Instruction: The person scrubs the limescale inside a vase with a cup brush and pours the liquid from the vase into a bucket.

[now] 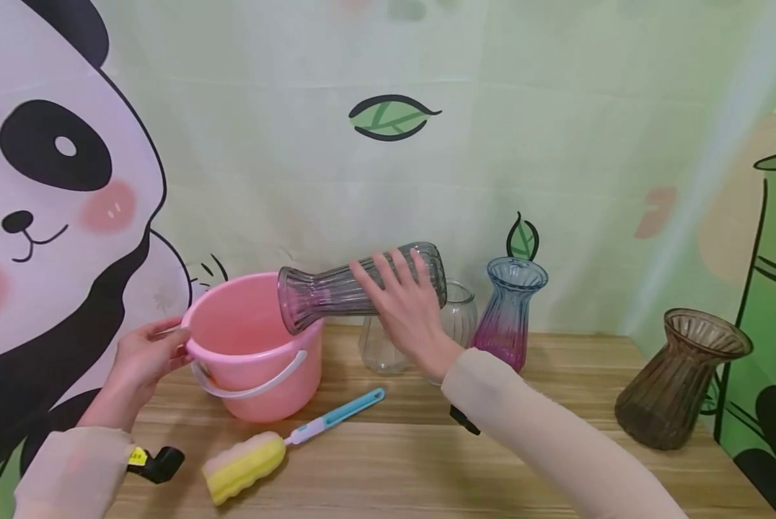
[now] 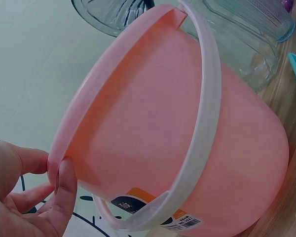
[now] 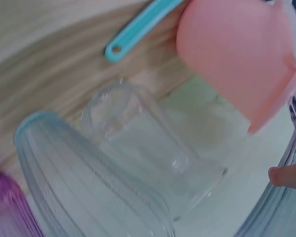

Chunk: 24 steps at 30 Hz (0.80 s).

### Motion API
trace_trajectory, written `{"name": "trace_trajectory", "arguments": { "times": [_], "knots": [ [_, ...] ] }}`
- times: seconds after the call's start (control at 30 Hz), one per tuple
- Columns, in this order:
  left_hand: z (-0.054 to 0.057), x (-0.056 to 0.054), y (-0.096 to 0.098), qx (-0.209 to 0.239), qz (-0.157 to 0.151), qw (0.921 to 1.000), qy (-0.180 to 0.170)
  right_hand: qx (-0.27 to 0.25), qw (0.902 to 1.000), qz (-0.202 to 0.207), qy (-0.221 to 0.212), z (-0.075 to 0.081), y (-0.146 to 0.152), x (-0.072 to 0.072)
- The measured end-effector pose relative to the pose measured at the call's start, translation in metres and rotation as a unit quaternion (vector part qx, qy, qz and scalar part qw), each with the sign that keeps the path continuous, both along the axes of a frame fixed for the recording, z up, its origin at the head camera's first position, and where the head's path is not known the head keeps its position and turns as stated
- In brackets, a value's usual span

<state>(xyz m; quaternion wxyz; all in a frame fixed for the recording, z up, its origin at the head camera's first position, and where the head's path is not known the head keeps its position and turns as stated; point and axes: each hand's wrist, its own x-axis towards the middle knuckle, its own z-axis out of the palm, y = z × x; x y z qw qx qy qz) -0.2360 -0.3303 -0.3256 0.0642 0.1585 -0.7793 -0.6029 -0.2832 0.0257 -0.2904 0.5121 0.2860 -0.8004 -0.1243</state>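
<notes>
My right hand (image 1: 409, 306) grips a grey ribbed glass vase (image 1: 336, 292) round its body. The vase lies almost level in the air, its flared mouth over the right rim of a pink bucket (image 1: 271, 389) and turned toward the inside. With thumb and fingers my left hand (image 1: 143, 360) pinches the bucket's left rim, seen close up in the left wrist view where the thumb and fingers (image 2: 64, 192) clasp the edge. The bucket stands upright on the table, its white handle (image 1: 258, 389) hanging down in front. In the right wrist view only one fingertip shows on the vase (image 3: 274, 212).
A sponge brush (image 1: 248, 465) with a blue handle lies before the bucket. Behind my right hand stand two clear glass vases (image 1: 383, 349) (image 1: 461, 317) and a blue-to-pink vase (image 1: 508, 317). A brown ribbed vase (image 1: 670, 389) stands far right. A printed cloth (image 1: 284, 144) hangs behind the table.
</notes>
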Motion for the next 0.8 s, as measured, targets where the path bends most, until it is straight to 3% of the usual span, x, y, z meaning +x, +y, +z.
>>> {"name": "trace_trajectory", "arguments": {
  "times": [0.13, 0.43, 0.7, 0.8],
  "knots": [
    [0.000, 0.001, 0.000, -0.001, 0.001, 1.0000, -0.001, 0.039, 0.9973, -0.014, 0.061, 0.005, -0.003, -0.011],
    [0.000, 0.001, 0.001, 0.002, -0.002, 1.0000, 0.004, 0.086, 0.9868, -0.063, 0.122, 0.005, -0.001, -0.019],
    [0.000, 0.001, 0.000, -0.001, 0.001, 1.0000, 0.005, 0.085, 0.9846, -0.061, 0.140, 0.006, -0.001, -0.019],
    [0.001, 0.001, -0.001, -0.001, 0.004, 1.0000, 0.003, 0.064, 0.9890, -0.050, 0.123, 0.005, -0.002, -0.017]
  ]
}}
